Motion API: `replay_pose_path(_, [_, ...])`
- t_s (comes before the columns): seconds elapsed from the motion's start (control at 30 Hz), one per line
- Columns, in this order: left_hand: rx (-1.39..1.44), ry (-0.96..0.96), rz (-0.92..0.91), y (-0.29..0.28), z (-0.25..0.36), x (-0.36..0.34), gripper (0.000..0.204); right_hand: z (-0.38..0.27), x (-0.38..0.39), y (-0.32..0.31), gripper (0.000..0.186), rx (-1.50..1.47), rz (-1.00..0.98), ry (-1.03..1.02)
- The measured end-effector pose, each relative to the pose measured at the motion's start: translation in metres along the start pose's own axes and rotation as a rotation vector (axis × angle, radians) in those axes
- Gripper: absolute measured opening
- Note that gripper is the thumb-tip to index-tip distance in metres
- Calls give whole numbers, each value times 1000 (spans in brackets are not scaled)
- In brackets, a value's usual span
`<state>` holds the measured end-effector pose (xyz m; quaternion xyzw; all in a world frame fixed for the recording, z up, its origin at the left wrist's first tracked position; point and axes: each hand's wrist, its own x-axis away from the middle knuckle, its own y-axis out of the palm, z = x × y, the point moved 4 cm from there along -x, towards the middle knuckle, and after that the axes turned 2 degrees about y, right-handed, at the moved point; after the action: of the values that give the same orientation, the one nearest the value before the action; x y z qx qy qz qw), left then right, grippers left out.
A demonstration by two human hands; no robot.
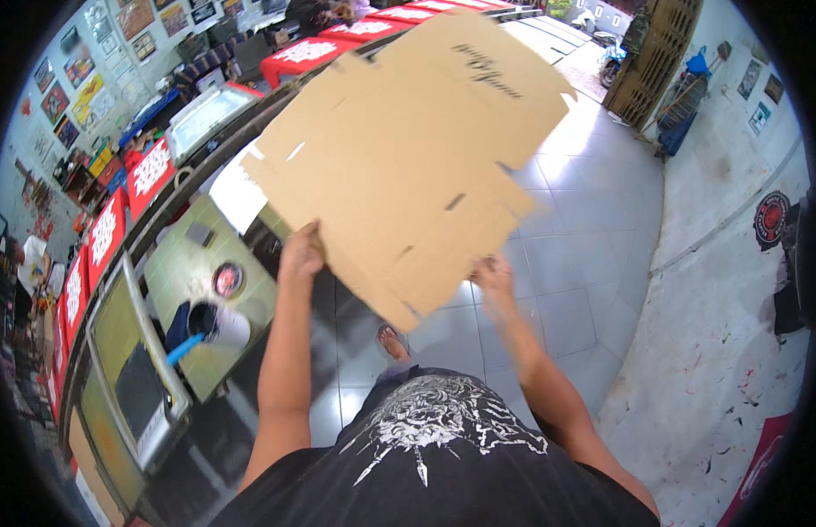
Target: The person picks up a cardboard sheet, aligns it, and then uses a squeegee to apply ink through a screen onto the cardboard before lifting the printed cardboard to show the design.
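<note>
A large flattened cardboard sheet (381,158) with slots and dark markings is held up in front of me, tilted, above the floor. My left hand (303,250) grips its near left edge, thumb on the top face. At the near right edge, my right hand (493,274) is closed on the same sheet. Both hands' remaining fingers are partly hidden beneath it. The sheet covers part of the long bench on the left and the floor ahead.
Left of me, a green table (201,285) carries a dark-filled tub (219,323) with a blue handle and a small round container (228,279). A screen frame (135,351) leans beside it. Red printed fabrics (150,178) line the long bench. A white wall (715,351) bounds the right.
</note>
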<state>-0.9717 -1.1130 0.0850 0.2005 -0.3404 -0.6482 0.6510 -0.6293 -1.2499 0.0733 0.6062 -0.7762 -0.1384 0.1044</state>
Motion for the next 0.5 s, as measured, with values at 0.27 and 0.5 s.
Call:
replay_pose_path(0.27, [-245, 1, 204, -107, 59, -197, 37, 58, -157, 100, 12, 53, -11, 181])
replay_pose_path(0.5, [-213, -65, 309, -144, 45, -281, 33, 96, -234, 103, 15, 86, -22, 289])
